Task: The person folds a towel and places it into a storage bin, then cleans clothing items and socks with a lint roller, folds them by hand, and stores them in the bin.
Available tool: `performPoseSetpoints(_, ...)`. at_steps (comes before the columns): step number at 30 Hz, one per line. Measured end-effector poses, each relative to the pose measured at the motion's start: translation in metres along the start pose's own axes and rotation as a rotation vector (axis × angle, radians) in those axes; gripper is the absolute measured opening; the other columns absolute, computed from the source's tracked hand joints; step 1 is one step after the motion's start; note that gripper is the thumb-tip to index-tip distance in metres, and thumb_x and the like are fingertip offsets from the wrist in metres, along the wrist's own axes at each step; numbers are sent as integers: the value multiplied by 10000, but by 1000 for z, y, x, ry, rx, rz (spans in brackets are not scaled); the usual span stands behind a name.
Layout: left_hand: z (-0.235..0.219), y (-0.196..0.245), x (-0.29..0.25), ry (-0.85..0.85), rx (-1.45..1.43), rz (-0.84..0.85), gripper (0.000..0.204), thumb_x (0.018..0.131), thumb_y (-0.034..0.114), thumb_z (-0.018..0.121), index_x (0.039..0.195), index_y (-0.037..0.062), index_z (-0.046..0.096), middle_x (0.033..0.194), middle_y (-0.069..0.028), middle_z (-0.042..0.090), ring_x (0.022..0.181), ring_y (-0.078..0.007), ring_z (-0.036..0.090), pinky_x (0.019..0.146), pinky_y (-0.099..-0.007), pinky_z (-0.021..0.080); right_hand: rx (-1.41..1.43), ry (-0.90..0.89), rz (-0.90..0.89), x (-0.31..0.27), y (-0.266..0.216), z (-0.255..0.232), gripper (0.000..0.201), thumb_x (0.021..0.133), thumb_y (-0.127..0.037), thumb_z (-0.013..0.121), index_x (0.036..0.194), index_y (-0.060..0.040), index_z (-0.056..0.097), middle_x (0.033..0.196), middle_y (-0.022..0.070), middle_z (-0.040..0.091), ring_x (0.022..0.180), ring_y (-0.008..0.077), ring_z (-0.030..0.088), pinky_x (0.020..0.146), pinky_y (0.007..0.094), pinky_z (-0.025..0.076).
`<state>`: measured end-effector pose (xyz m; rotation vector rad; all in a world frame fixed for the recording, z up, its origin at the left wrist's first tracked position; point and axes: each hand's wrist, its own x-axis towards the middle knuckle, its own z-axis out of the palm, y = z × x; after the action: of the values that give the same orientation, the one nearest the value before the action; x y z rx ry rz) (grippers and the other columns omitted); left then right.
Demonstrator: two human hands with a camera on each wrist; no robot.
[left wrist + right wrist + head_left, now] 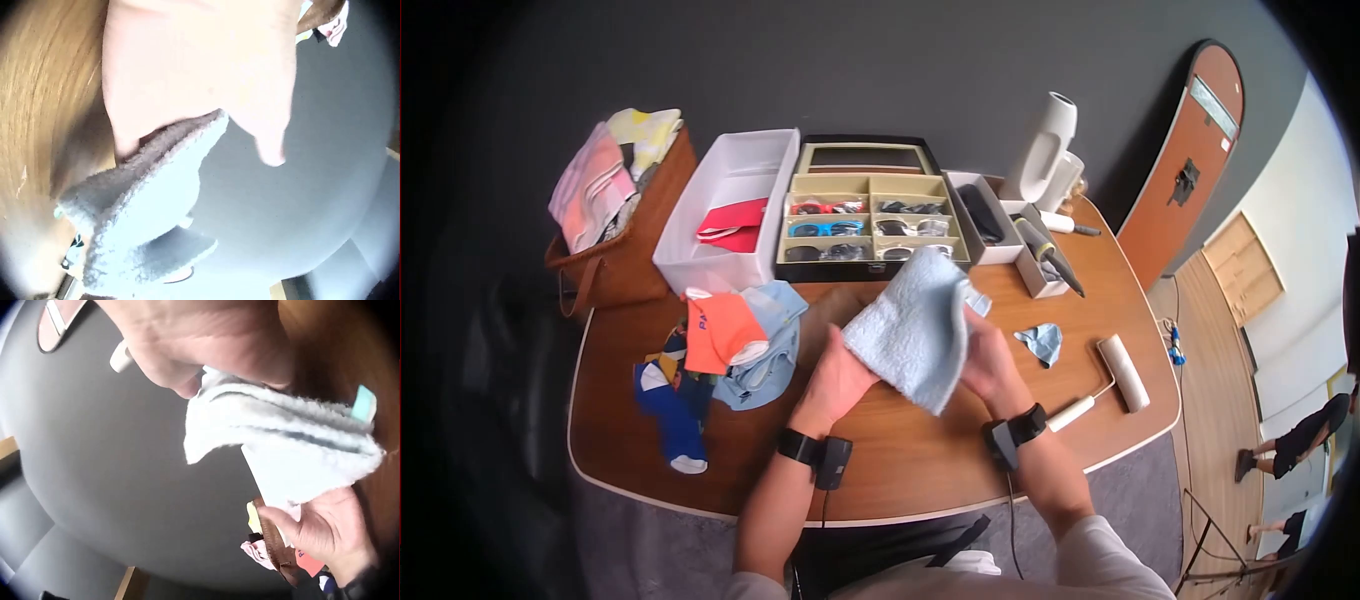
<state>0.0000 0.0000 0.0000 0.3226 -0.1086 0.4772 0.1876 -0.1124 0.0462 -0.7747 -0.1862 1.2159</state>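
Observation:
A light blue fluffy towel (905, 325), folded over, is held up between both hands above the table. My left hand (837, 385) supports its left edge. In the right wrist view, that hand's palm (331, 525) shows with the thumb standing away from the cloth and the fingers partly hidden behind it. My right hand (990, 365) grips the towel's right side, its thumb at a corner in the right wrist view and its other fingers hidden. A teal tag (364, 403) sticks out from the towel's edge.
Clothes, including an orange sock (722, 330), lie left on the table (880, 480). Behind stand a brown bag (625, 265), white bin (725, 265) and glasses case (860, 185). At right are a small blue cloth (1042, 343), lint roller (1122, 373) and small boxes (997, 255).

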Motion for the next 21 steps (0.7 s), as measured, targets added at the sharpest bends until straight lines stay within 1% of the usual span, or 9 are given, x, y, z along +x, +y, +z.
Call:
performPoseSetpoints(2,-4,-9,2,208,532,78,535,987,252,542,1416,-24,381,1419,-147,472,1327,-275,446,1069,-433,386,81,2,61,-5,1,-10,418,1018,-358,459,1283,-45,543,1262,112,601,1150,251,570,1025,412,438)
performPoseSetpoints(3,-6,-11,5,266,480,99,461,946,83,578,1371,-31,442,1353,-137,537,1245,-247,525,1042,-378,415,60,-6,112,-8,1,-17,528,1009,-475,432,1299,-44,527,1294,110,585,1174,261,562,1027,431,432)
performPoseSetpoints(6,-19,-8,8,325,460,141,388,941,87,574,1306,-29,510,1285,-126,588,1198,-225,555,1016,-365,435,28,-74,122,-18,-1,-19,561,995,-524,441,1305,-63,516,1260,94,607,1093,243,616,961,404,496)
performPoseSetpoints(10,-11,12,2,400,433,44,355,944,149,591,1266,5,553,1206,-88,632,1110,-190,600,951,-340,468,-128,-67,177,-18,-9,-38,651,988,-553,429,1332,-2,470,1277,145,589,1104,258,620,943,424,513)
performPoseSetpoints(12,-3,14,-1,421,508,35,375,943,185,605,1270,8,552,1202,-89,632,1102,-188,601,945,-338,471,-92,-121,235,-13,-8,-44,647,983,-514,482,1324,35,460,1242,156,606,1070,249,639,914,402,534)
performPoseSetpoints(15,-2,14,-5,470,560,3,413,944,240,622,1276,7,549,1199,-90,631,1095,-185,600,943,-335,470,-302,-4,281,-12,-1,-34,483,953,-284,638,1262,60,499,1134,145,646,988,204,660,839,349,562)
performPoseSetpoints(16,-4,14,-6,488,537,-22,429,945,260,625,1279,3,546,1201,-90,629,1096,-184,598,948,-333,466,-296,-12,286,-15,2,-25,483,953,-284,638,1262,60,499,1134,145,646,988,204,660,839,349,562)
performPoseSetpoints(18,-9,9,-7,436,576,-18,479,936,260,629,1309,-18,514,1247,-111,613,1121,-215,592,978,-359,450,-447,116,35,-19,7,-15,417,939,-187,659,1238,59,505,1116,146,652,961,205,664,832,343,559)
performPoseSetpoints(21,-20,-4,-1,203,578,-103,524,912,106,623,1376,-39,425,1304,-128,566,1169,-226,563,1016,-372,433,-244,150,-159,-1,16,-41,405,923,-117,668,1241,43,474,1043,126,657,913,198,658,818,334,553)
